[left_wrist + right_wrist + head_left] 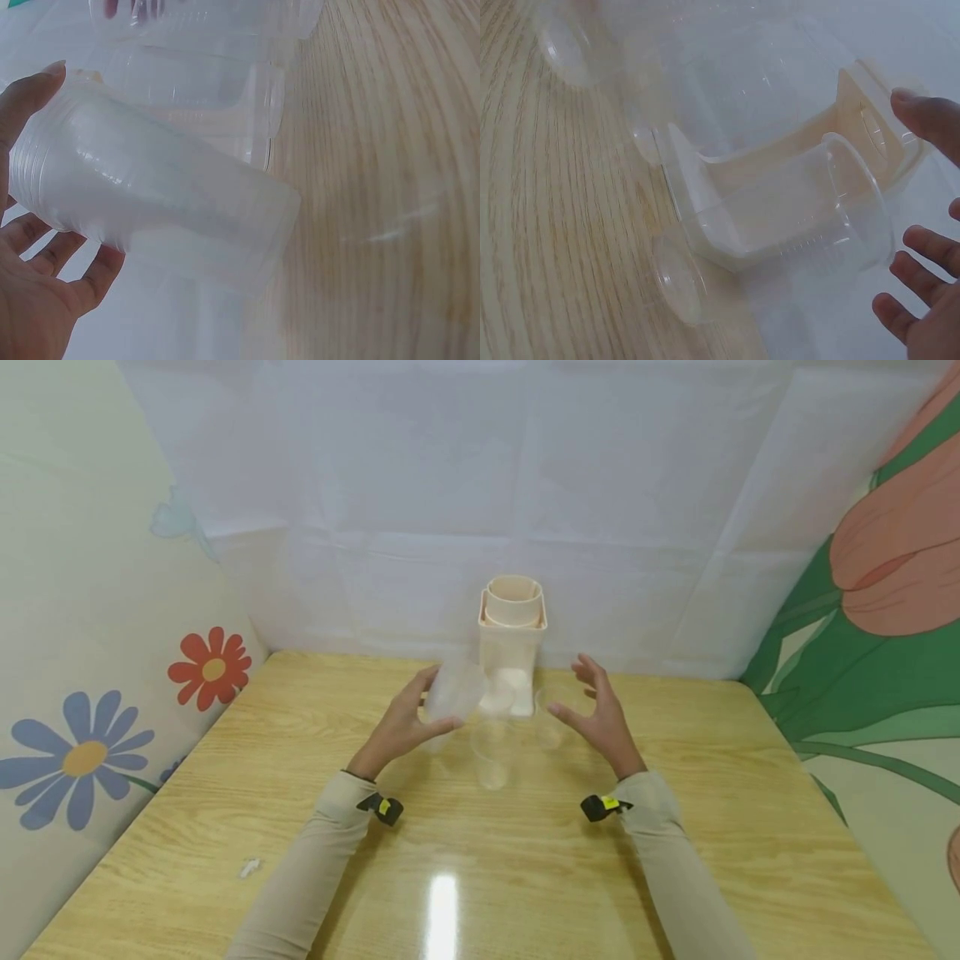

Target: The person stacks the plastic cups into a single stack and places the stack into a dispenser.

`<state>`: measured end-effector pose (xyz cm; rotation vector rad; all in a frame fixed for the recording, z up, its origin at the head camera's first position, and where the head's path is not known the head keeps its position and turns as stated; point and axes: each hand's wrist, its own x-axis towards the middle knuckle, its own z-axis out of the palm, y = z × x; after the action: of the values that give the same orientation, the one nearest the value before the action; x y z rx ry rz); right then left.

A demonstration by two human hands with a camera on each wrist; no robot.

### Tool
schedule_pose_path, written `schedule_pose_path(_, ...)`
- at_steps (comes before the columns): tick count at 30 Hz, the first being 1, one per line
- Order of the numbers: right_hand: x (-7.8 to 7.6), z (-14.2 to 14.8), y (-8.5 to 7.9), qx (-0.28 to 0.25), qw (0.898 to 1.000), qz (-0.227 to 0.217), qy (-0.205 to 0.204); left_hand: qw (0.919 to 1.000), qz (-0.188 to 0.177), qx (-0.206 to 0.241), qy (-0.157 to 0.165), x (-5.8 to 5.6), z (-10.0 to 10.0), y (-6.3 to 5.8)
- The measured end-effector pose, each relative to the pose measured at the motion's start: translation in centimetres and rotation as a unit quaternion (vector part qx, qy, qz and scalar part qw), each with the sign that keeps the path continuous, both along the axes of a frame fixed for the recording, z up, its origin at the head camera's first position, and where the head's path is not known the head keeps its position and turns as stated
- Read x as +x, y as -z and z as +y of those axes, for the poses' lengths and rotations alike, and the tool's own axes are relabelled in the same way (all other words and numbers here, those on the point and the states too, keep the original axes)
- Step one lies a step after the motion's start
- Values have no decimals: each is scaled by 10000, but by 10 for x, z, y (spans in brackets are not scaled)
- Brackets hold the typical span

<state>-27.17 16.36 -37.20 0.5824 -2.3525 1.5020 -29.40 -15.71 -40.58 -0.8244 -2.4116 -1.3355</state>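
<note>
My left hand (405, 720) holds a tilted stack of clear plastic cups (165, 187), thumb on one side and fingers on the other, near the bunched rims. Opposite it, my right hand (603, 718) is spread with bent, parted fingers beside a clear plastic cup (795, 210) standing on the table. In the right wrist view the fingertips (891, 311) are just off that cup's rim, and nothing is in the hand. Another clear cup (492, 756) stands between the hands, with more see-through cup outlines behind it.
A cream cup holder (510, 647) with a round tube in its top stands at the table's back, close to a white cloth (420, 527). The wooden table (525, 860) has a small white mark (249, 867) at left. Flower-painted walls flank both sides.
</note>
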Motion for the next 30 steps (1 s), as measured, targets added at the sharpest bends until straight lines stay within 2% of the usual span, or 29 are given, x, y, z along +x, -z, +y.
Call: schedule_pose_path(30, -3, 2, 10, 130, 9995, -296, -73, 10000, -8, 2, 59, -3, -1, 1)
